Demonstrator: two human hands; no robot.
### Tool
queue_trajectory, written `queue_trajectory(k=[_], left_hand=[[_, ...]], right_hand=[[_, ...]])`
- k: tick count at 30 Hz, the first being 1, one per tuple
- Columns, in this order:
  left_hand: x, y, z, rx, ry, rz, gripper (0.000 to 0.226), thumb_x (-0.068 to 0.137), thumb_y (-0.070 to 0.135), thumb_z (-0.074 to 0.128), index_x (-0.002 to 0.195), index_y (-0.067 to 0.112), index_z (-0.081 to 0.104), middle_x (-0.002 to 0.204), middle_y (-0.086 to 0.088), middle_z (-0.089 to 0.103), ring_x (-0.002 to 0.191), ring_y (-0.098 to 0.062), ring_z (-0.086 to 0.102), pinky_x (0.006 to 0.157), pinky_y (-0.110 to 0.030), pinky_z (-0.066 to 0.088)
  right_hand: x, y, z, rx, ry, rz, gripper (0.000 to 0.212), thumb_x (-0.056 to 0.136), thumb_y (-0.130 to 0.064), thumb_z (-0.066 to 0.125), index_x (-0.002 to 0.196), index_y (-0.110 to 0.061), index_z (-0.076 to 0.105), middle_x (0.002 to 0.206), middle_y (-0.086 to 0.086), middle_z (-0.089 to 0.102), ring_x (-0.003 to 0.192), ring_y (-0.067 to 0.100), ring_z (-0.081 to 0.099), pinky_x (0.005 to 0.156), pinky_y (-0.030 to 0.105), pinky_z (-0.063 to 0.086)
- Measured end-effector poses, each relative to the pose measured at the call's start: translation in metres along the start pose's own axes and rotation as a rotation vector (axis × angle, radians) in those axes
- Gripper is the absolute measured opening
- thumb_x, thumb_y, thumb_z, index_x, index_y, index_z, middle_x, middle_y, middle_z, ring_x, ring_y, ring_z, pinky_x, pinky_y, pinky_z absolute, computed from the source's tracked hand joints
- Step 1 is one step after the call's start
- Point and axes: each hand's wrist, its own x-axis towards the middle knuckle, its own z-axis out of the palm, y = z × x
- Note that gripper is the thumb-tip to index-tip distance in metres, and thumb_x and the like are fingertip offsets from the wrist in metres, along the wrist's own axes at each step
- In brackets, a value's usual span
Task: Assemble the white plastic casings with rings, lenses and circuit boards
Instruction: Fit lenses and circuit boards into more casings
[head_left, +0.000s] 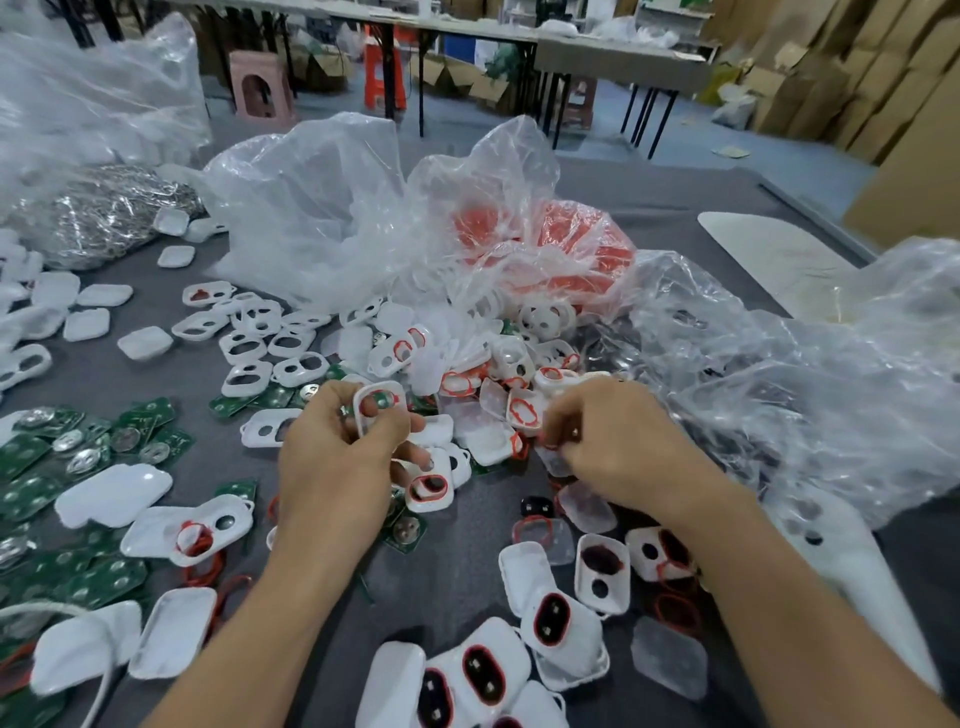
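"How will the white casing (375, 410) handle?"
"Light, stiff, thin-walled, I'd say. The left hand (332, 467) pinches its rim over the middle of the table (457, 551); the rim is best."
"And the right hand (618, 447)?"
"Fingers curled on a red ring (549, 443) (floppy, probably)."

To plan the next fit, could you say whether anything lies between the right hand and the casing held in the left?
Only a heap of loose casings lies between the right hand and the held casing; nothing else visible.
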Motion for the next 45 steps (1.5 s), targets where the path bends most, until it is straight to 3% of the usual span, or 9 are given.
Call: queue_trajectory(k=[4,9,14,18,22,30,37,41,45], left_hand=[[0.0,-0.004,0.003,-0.079,-0.006,0.006,0.02,0.104,0.02,0.056,0.091,0.007,0.062,0.086,-0.016,0.075,0.069,-0.031,0.076,0.048,-0.033,0.059],[-0.002,-0.006,0.006,0.046,-0.008,0.063,0.031,0.104,0.026,0.056,0.078,0.022,0.072,0.079,-0.003,0.077,0.072,-0.022,0.076,0.053,-0.029,0.06],[-0.001,-0.006,0.005,0.194,0.007,0.102,0.031,0.1,0.04,0.061,0.075,0.027,0.074,0.066,-0.006,0.07,0.051,-0.013,0.061,0.049,-0.035,0.052],[-0.007,0.0,0.007,0.265,-0.016,0.181,0.029,0.1,0.03,0.064,0.074,0.035,0.075,0.061,-0.007,0.065,0.047,0.0,0.051,0.045,-0.011,0.04],[-0.011,0.001,0.006,0.226,-0.026,0.167,0.029,0.099,0.028,0.065,0.073,0.031,0.076,0.049,0.004,0.06,0.041,0.001,0.052,0.042,-0.006,0.035],[-0.008,-0.008,0.007,0.282,-0.106,0.167,0.026,0.097,0.026,0.069,0.081,0.045,0.076,0.057,-0.003,0.065,0.048,-0.016,0.057,0.044,-0.017,0.045],[-0.009,-0.011,0.012,0.216,-0.176,0.109,0.014,0.087,0.019,0.08,0.085,0.033,0.078,0.05,-0.006,0.065,0.035,-0.015,0.052,0.038,-0.02,0.041],[-0.009,-0.012,0.011,0.159,-0.212,0.085,0.028,0.09,0.008,0.074,0.09,0.036,0.079,0.06,-0.009,0.071,0.044,-0.02,0.063,0.045,-0.026,0.052],[-0.008,-0.012,0.009,0.106,-0.2,0.036,0.034,0.091,0.002,0.072,0.087,0.035,0.081,0.067,-0.01,0.074,0.048,-0.023,0.067,0.046,-0.027,0.054]], right_hand=[[0.003,0.017,-0.03,0.085,0.17,0.011,0.023,0.077,-0.011,0.077,0.07,-0.033,0.079,0.062,-0.025,0.068,0.066,-0.006,0.065,0.063,0.011,0.052],[0.017,0.021,-0.058,-0.122,-0.122,0.045,0.02,0.081,-0.016,0.079,0.073,-0.034,0.082,0.056,-0.027,0.065,0.06,-0.006,0.063,0.054,0.008,0.046],[-0.006,-0.008,-0.029,-0.111,-0.074,-0.062,0.012,0.08,-0.026,0.078,0.08,-0.037,0.08,0.074,-0.019,0.074,0.069,0.0,0.065,0.071,0.024,0.057],[-0.022,-0.022,0.002,-0.117,-0.238,-0.078,0.01,0.083,-0.023,0.076,0.091,-0.029,0.078,0.093,-0.006,0.076,0.087,0.016,0.069,0.081,0.032,0.059],[-0.019,-0.017,0.011,-0.085,-0.285,-0.091,0.02,0.087,-0.012,0.069,0.08,-0.029,0.06,0.089,-0.004,0.07,0.079,0.015,0.064,0.066,0.028,0.052],[-0.018,-0.024,0.025,1.372,-0.029,0.149,0.023,0.088,0.011,0.067,0.087,-0.01,0.076,0.065,0.007,0.064,0.05,0.016,0.055,0.045,0.02,0.044],[-0.022,-0.027,0.037,1.495,-0.136,0.299,0.024,0.086,0.003,0.072,0.078,-0.019,0.08,0.067,0.007,0.067,0.054,0.014,0.06,0.042,0.023,0.045],[-0.022,-0.025,0.037,1.575,-0.15,0.342,0.031,0.091,0.002,0.065,0.074,-0.023,0.072,0.072,0.012,0.073,0.063,0.022,0.071,0.062,0.028,0.042],[-0.021,-0.022,0.037,1.483,-0.058,0.264,0.031,0.087,0.002,0.069,0.072,-0.024,0.073,0.068,0.01,0.069,0.06,0.021,0.054,0.048,0.022,0.041]])
